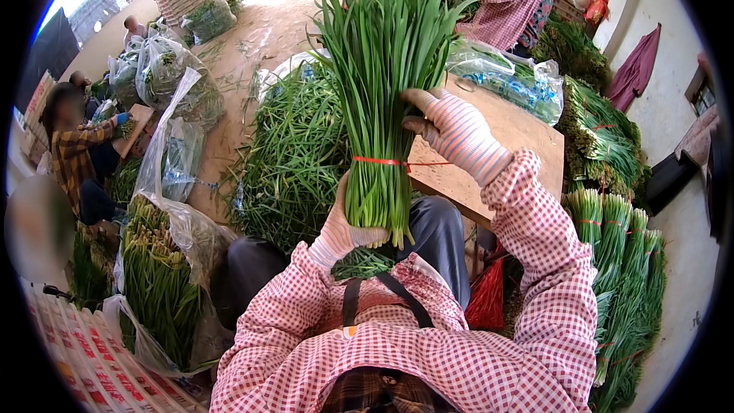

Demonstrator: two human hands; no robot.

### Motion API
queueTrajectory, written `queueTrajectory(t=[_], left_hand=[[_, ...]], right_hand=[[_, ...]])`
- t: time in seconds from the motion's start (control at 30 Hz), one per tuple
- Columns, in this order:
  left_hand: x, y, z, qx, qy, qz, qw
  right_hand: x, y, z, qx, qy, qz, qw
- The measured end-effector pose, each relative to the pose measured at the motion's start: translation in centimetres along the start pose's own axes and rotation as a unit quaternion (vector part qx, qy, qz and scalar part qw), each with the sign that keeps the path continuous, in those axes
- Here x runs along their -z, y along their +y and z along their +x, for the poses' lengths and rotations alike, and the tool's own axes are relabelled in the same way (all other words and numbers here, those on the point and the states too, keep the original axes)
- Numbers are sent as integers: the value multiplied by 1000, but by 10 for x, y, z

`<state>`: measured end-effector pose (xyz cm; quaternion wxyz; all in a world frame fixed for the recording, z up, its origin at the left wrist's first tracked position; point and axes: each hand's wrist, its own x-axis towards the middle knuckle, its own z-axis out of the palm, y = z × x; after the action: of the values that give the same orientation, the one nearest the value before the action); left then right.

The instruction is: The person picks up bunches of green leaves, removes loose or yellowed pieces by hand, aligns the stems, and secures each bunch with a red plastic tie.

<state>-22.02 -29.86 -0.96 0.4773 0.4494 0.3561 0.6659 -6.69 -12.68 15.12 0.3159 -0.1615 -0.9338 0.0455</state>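
A bunch of green garlic chives (384, 92) stands upright in front of me, cinched low by a thin red tie (381, 161) whose loose end sticks out to the right. My left hand (347, 232), in a striped knit glove, grips the cut stem ends from below and the left. The gloved right hand (453, 126) rests its bare-looking fingertips against the bunch's right side, above the tie, with thumb and forefinger apart. Behind my right hand lies a wooden board (516, 152). Loose chive leaves (292, 143) are heaped beyond my knees.
Tied chive bundles (613, 235) are stacked along the right wall. At left stands an open plastic bag of chives (160, 275), near a plastic crate (109, 355). Red ties (486, 298) hang below the board. Co-workers (74, 143) sit at left; another person (504, 0) is ahead.
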Motion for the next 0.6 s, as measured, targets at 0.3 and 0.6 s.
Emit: queueTrajectory(t=[0.3,0.6], left_hand=[[15,-9,-34,12,67,4,998],[35,6,-9,-86,210,122,966]], right_hand=[[-8,38,46,-249,226,323,884],[-13,-8,-67,-152,-400,216,877]])
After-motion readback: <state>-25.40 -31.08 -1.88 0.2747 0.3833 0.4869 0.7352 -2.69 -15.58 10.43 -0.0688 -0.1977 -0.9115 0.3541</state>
